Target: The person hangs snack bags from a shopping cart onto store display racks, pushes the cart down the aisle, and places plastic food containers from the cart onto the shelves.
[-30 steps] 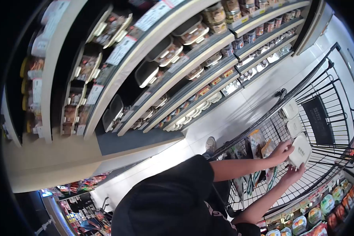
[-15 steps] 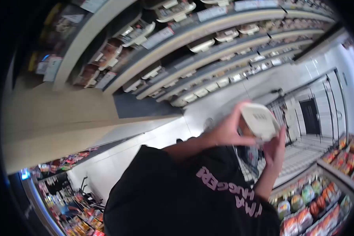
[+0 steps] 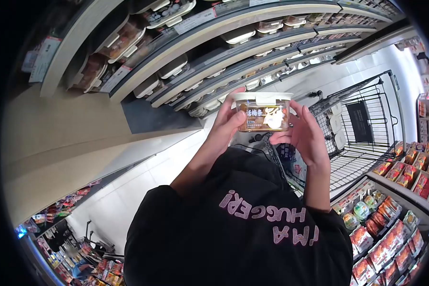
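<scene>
My left hand (image 3: pixel 228 118) grips a clear snack tub (image 3: pixel 264 114) by its left end, thumb on the front and fingers behind. The tub has a white clip-on lid, brown contents and a printed label with Chinese characters facing me. It is held nearly level in front of my chest. At the tub's right end, my right hand (image 3: pixel 307 131) is loosely cupped with fingers apart. Its fingertips are at or very near the tub's side; whether they touch cannot be made out.
Shelves of similar lidded tubs (image 3: pixel 174 66) run along the upper left. A wire shopping cart (image 3: pixel 362 133) stands at the right, with white-lidded tubs (image 3: pixel 336 125) and bags inside. Packaged food bins (image 3: pixel 386 233) line the lower right. A wooden ledge (image 3: pixel 57 138) juts in at left.
The tub has moved left and up and turned, so its label faces me instead of a broad pale face. The right hand has loosened beside it. My view has shifted slightly.
</scene>
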`<state>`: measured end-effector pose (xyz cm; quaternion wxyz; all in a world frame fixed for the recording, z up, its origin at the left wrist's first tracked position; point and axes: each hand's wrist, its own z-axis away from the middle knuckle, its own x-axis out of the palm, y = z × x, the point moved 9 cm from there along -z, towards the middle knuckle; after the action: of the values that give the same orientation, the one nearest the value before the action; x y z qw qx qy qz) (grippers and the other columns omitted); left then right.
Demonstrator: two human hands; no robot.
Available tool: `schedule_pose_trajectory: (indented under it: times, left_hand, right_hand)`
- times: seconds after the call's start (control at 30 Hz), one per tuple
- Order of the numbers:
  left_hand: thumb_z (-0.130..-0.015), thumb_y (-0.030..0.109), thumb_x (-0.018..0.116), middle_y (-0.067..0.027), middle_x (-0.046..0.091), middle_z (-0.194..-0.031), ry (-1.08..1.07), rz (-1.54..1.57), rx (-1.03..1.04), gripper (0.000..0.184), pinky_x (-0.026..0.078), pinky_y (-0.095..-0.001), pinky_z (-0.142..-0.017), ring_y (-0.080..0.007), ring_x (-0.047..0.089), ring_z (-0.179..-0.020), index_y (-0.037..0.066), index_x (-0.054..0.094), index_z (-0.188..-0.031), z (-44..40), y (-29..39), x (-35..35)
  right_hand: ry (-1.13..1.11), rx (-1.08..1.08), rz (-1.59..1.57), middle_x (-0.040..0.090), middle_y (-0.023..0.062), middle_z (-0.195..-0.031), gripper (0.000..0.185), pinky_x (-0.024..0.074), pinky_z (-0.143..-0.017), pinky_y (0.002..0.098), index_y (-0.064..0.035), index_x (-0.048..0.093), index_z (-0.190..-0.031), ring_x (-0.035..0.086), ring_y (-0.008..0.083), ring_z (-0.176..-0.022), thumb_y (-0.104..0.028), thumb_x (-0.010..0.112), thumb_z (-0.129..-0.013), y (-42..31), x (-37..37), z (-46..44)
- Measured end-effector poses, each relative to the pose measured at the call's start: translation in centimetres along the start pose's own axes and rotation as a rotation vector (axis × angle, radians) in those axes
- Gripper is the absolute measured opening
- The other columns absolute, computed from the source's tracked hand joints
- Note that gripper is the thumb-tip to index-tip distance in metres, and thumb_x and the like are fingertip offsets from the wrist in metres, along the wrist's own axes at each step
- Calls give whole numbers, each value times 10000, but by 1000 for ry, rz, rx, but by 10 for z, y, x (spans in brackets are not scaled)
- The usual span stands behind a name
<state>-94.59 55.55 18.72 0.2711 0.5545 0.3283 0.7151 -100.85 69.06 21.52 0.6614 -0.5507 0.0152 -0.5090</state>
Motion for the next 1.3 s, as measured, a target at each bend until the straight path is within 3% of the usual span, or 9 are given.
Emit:
schedule_pose_trajectory:
  times: [0.17, 0.47, 0.6, 0.7, 0.77, 0.87, 1.13, 1.2, 1.3]
  left_hand:
    - [-807, 163, 693, -152, 486, -1241, -105, -201, 38, 894, 399, -349, -949, -227, 484, -1141, 114, 88, -1464, -4, 4, -12]
    - [-645, 56, 817, -154, 392, -1333, 67, -439, -21, 1084, 421, -379, -969, -237, 449, -1202, 19, 71, -1431, -29, -19, -62]
    - [-597, 12, 826, -117, 480, -1232, 138, -575, 220, 928, 453, -347, -946, -197, 515, -1134, 15, 248, -1322, -62, 13, -73]
    - [-600, -17, 805, -103, 526, -1184, 175, -677, 403, 777, 469, -303, -875, -168, 549, -1050, 14, 364, -1239, -96, 27, -83]
    - [-605, -24, 801, -102, 539, -1166, 230, -631, 444, 728, 467, -302, -865, -168, 549, -1034, -1, 393, -1208, -116, 34, -87]
    - [-618, -18, 795, -110, 565, -1134, 276, -666, 595, 645, 467, -302, -860, -169, 563, -1006, -43, 447, -1161, -148, 49, -101]
    - [-734, 155, 769, -103, 600, -1110, 309, -873, 519, 505, 436, -277, -859, -172, 579, -956, -29, 555, -1153, -244, 50, -154]
    - [-770, 257, 744, -99, 598, -1114, 236, -771, 43, 497, 427, -271, -865, -161, 568, -975, -26, 574, -1141, -275, 10, -184]
    - [-877, 325, 611, -76, 581, -1171, -92, -687, 72, 475, 398, -292, -932, -171, 553, -1018, -39, 561, -1178, -290, -1, -181]
  right_hand:
    - [46, 0, -19, 443, 211, -1256, 679, 548, -712, 375, -27, 274, -1376, 585, 295, -995, -492, 451, -915, 8, 4, -12]
    - [166, -44, 14, 461, 115, -1281, 583, 430, -907, 387, -63, 379, -1359, 514, 232, -1089, -399, 470, -892, 48, -21, -76]
    - [182, -78, 21, 490, 77, -1261, 520, 425, -909, 351, -35, 416, -1330, 537, 218, -1038, -341, 477, -914, 58, -27, -112]
    - [150, -380, 75, 526, 73, -1205, 538, 427, -867, 286, -35, 422, -1340, 548, 168, -958, -317, 519, -891, 41, -15, -153]
    - [236, -667, 292, 498, 144, -1235, 566, 402, -919, 322, -13, 410, -1335, 521, 249, -1039, -309, 552, -874, 19, -12, -173]
    - [440, -683, 719, 459, 210, -1251, 588, 363, -973, 369, -12, 406, -1337, 453, 328, -1134, -312, 565, -857, -6, -11, -189]
    - [511, -752, 825, 395, 241, -1350, 573, 302, -1050, 405, 79, 358, -1321, 376, 367, -1249, -187, 510, -837, -37, -8, -233]
    - [525, -720, 842, 371, 253, -1372, 558, 283, -1068, 402, 76, 357, -1322, 342, 370, -1284, -163, 486, -835, -35, -12, -241]
    - [497, -726, 809, 379, 281, -1356, 543, 274, -1088, 366, 102, 346, -1312, 337, 367, -1297, -142, 474, -844, -32, -16, -246]
